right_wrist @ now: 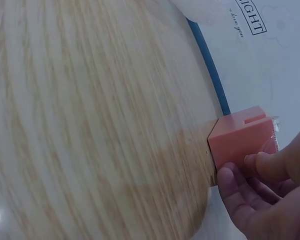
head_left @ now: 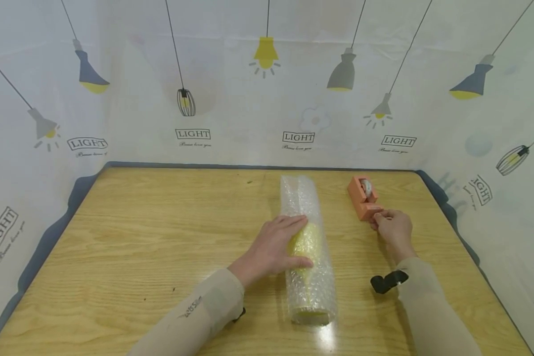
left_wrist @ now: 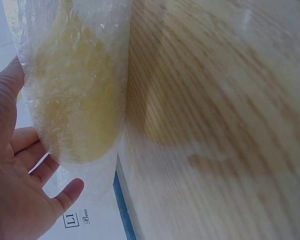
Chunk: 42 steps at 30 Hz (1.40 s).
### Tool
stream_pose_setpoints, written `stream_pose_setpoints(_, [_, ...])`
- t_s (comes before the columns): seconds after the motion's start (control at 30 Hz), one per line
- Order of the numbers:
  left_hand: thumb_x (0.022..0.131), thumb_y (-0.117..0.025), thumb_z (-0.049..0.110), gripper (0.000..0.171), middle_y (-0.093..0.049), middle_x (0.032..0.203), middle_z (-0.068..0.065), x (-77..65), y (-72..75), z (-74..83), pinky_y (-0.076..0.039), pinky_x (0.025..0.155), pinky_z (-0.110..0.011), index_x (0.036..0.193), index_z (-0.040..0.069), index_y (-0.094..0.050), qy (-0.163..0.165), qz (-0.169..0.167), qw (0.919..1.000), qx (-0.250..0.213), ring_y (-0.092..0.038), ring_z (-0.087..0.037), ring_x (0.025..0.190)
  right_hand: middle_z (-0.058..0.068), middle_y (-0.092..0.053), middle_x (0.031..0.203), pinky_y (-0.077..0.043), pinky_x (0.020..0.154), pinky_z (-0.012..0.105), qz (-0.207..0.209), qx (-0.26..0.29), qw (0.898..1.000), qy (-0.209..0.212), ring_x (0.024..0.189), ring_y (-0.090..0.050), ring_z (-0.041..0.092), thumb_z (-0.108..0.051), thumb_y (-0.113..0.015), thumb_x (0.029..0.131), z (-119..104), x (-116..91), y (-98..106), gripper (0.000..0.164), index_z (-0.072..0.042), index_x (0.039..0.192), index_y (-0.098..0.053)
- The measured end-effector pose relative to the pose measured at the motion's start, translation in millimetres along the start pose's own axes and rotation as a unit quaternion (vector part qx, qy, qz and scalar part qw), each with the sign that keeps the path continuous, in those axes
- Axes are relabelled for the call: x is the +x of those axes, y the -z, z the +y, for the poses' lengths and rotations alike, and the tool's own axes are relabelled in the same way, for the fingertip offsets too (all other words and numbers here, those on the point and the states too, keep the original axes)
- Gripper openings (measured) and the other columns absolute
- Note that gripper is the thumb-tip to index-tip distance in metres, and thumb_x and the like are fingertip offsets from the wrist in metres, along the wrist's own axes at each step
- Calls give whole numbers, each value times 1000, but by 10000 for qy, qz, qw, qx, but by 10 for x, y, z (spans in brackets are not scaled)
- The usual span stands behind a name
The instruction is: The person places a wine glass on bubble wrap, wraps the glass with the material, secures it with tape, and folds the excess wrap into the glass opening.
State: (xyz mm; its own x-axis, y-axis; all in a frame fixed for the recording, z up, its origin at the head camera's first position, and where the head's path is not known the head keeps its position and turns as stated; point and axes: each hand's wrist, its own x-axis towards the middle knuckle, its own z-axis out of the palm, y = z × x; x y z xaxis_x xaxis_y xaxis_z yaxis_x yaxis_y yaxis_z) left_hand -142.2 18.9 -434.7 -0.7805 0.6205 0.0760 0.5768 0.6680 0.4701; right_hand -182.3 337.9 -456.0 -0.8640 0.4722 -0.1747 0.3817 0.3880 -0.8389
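Note:
A clear bubble-wrap roll [head_left: 309, 291] lies lengthwise on the table, with a yellow object [left_wrist: 75, 100] showing through the plastic. My left hand [head_left: 273, 247] rests on its left side, fingers laid over the top and thumb apart, nearer me. To the right stands a coral-pink tape dispenser [head_left: 360, 198] with a small roll of tape [head_left: 366, 189] in it. My right hand [head_left: 393, 230] is at the dispenser's front end, thumb and fingers pinching together at the tape end. In the right wrist view, the fingertips [right_wrist: 227, 175] lie right against the dispenser's front; the pinched strip is mostly hidden.
The wood-grain table [head_left: 160, 237] has a dark blue border along its back and sides. A white curtain [head_left: 231, 89] printed with lamps surrounds it on three sides. Black straps [head_left: 389, 282] sit at the cuffs of the beige sleeves.

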Motion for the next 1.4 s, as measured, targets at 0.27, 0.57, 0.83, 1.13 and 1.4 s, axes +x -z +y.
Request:
stream_pose_setpoints(0.27, [84,-75,63,101,-34,167,0,1,-2,7,-26,126,-51,162,16,-33,-52,28,10000,21,-34,-27,152,22,-62,110,-43,58,17,314,-1179,9905,642,93,-60,25,-9,-55,104,-11,-49,29,23,11,104,-68])
stream_pose_setpoints(0.57, [84,-75,63,101,-34,167,0,-4,1,15,-26,126,-52,162,16,-33,-52,14,10000,39,-34,-28,152,29,-64,117,-45,62,27,392,-1744,9747,1342,95,-63,37,-8,-53,105,53,-45,77,23,9,98,-67])
stream_pose_setpoints(0.83, [83,-75,64,102,-33,167,1,-5,4,23,-26,126,-51,162,17,-33,-21,-5,10000,31,-34,-27,152,24,-67,106,-44,61,26,387,-1919,9715,1337,88,-62,31,-4,-52,103,72,-53,92,20,8,98,-67])
stream_pose_setpoints(1.13, [84,-75,64,101,-33,167,1,6,5,15,-27,126,-51,162,17,-33,10,-9,10000,61,-34,-27,152,24,-67,107,-46,70,37,-162,-2327,9617,1440,92,-58,35,-8,-57,101,39,-77,167,20,5,92,-69])
stream_pose_setpoints(1.4, [84,-76,63,101,-34,167,1,13,8,11,-28,126,-50,162,16,-33,-8,4,10000,97,-35,-26,151,33,-59,136,-50,96,61,-899,-2777,9437,1554,125,-53,53,-12,-59,100,-81,-183,281,26,10,100,-73])
